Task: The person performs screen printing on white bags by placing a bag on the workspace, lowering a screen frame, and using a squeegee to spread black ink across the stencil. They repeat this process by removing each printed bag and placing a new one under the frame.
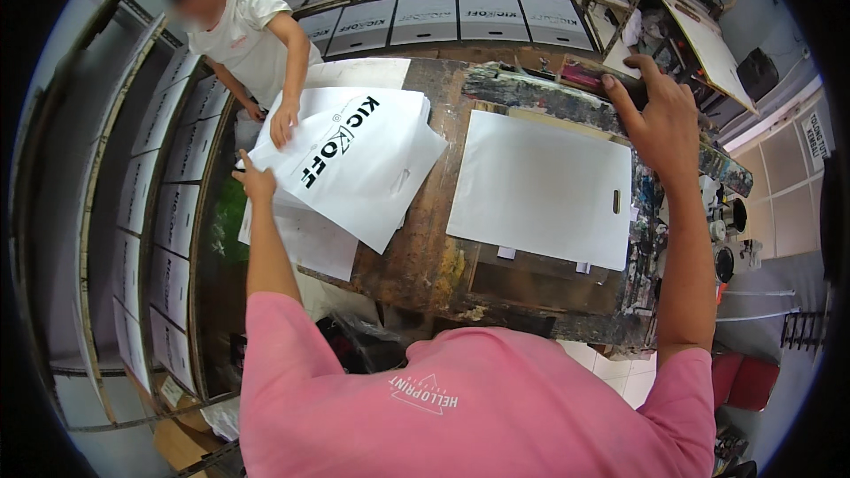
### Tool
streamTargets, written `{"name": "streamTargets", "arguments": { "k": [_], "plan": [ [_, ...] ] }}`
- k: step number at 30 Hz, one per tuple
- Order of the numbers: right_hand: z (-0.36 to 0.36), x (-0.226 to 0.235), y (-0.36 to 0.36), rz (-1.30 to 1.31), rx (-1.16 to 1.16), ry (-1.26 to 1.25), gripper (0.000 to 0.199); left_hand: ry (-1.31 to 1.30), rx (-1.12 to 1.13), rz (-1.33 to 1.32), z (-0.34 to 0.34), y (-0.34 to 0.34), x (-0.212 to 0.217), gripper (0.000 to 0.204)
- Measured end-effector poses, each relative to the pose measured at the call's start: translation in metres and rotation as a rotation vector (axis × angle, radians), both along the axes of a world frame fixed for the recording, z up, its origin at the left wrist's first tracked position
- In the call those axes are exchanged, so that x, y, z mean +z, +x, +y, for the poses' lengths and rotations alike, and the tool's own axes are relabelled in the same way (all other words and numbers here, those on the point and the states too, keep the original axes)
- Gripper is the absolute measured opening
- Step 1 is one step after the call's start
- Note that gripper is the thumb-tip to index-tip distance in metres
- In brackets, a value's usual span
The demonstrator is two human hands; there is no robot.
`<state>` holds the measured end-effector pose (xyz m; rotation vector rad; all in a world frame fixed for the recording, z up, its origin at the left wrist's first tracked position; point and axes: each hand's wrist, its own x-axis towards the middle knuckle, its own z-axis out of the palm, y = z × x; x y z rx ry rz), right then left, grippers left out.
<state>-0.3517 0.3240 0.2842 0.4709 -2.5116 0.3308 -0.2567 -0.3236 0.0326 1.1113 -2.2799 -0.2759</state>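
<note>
My left hand [258, 181] pinches the left edge of a white bag [354, 155] with black lettering, on a loose, fanned pile of similar white sheets. A co-worker's hand [284, 122] rests on the same bag from the far side. My right hand [662, 119] is raised at the table's far right, thumb and fingers around the end of a dark reddish-brown wooden bar [589, 73]; the far fingers are partly hidden. Between my arms lies a blank white bag [540, 186] with a cut-out handle slot, flat on the printing board.
A paint-stained beam [513, 88] runs along the worktable's back edge. Racks of printed white bags [425, 18] stand behind and at the left [173, 217]. A co-worker [248, 31] stands at the far left. Ink pots [734, 215] sit right, above a red chair [746, 381].
</note>
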Motion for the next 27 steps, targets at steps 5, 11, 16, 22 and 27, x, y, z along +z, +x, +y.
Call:
{"name": "streamTargets", "arguments": {
  "k": [5,11,16,22,27],
  "plan": [
    [0.016,-0.026,0.022,0.012,0.009,-0.003,0.067,0.729,-1.041,-0.022,0.272,-0.003,0.072,0.051],
    [0.042,-0.124,0.079,-0.612,0.326,0.42,0.041,2.309,-0.62,0.614,0.421,0.119,0.048,0.106],
    [0.061,-0.259,0.023,-0.485,0.356,-0.019,0.037,2.144,-0.307,0.233,0.419,0.137,-0.048,0.114],
    [0.038,-0.338,-0.152,-0.281,0.261,0.048,0.033,2.124,-0.14,0.14,0.421,0.127,-0.102,0.138],
    [0.026,-0.372,-0.221,-0.243,0.254,0.179,0.027,2.047,-0.007,0.127,0.432,0.127,-0.114,0.141]
  ]
}}
